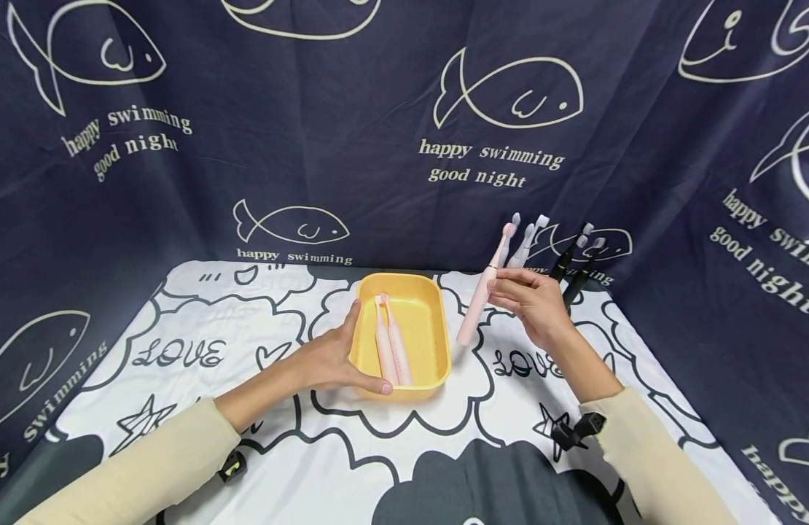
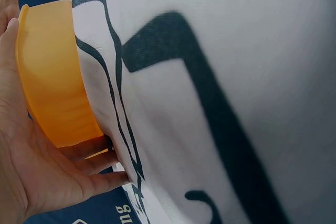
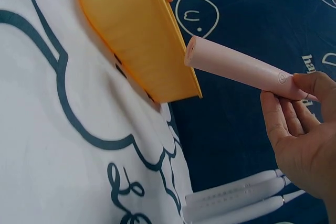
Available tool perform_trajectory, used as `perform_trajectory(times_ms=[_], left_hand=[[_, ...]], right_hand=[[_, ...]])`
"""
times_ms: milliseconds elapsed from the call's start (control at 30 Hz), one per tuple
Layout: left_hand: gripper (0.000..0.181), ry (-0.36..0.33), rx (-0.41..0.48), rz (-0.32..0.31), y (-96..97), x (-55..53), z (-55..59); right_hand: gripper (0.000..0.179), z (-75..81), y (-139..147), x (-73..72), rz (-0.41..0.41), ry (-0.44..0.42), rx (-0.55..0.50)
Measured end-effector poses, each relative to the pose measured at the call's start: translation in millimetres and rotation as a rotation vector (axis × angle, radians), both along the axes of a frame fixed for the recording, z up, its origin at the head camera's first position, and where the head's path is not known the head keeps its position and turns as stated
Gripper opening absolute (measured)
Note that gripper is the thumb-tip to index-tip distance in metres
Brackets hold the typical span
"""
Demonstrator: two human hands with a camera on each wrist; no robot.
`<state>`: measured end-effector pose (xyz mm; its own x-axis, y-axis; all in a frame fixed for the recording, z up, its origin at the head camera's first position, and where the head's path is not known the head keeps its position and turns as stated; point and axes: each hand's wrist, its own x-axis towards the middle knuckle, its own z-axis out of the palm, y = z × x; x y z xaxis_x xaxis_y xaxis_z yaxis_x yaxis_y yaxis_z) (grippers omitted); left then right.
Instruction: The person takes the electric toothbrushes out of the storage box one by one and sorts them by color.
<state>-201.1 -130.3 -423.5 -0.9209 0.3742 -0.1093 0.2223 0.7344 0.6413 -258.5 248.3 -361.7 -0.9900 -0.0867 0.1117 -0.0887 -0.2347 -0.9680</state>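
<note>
My right hand [image 1: 532, 302] pinches a pink electric toothbrush [image 1: 475, 310] near the top of its handle, thumb against fingers. Its brush head points up and away, and the handle's base [image 3: 194, 51] hangs just right of a yellow box [image 1: 431, 383], above the cloth. With my left hand [image 1: 335, 361] I grip the box at its left side, thumb over the near rim and fingers along the outer wall. Two pink electric toothbrushes [image 1: 398, 350] lie side by side in the left part of the box, heads toward the far end.
Behind my right hand are several whitish electric toothbrushes [image 3: 236, 195], partly hidden in the head view. Further right are black toothbrushes [image 1: 578, 277]. A white patterned cloth [image 1: 260, 401] covers the table, and a dark blue fish-print curtain [image 1: 378, 146] hangs at the back and sides.
</note>
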Motion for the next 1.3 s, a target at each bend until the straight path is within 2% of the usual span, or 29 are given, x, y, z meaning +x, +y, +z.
perform_trajectory(times_ms=[267, 667, 933, 1200, 1300], left_hand=[[0.17, 0.009, 0.003, -0.002, -0.4, -0.1, -0.9], [0.169, 0.013, 0.016, -0.01, 0.1, 0.8, 0.4], [0.169, 0.004, 0.006, -0.005, 0.2, 1.2, 1.8], [0.169, 0.006, 0.024, -0.011, -0.3, 1.3, 1.8], [0.168, 0.01, 0.023, -0.014, -0.3, 1.0, 1.4]], right_hand=[[0.028, -4.5, 16, 0.2, -0.014, 0.029, -0.039], [0.027, -12.7, 40, -4.4, -0.066, 0.097, -0.015], [0.028, -20.0, 58, -11.0, -0.139, 0.115, 0.006], [0.028, -28.1, 73, -16.2, -0.175, 0.149, 0.006], [0.027, -31.8, 78, -18.0, -0.193, 0.156, 0.038]])
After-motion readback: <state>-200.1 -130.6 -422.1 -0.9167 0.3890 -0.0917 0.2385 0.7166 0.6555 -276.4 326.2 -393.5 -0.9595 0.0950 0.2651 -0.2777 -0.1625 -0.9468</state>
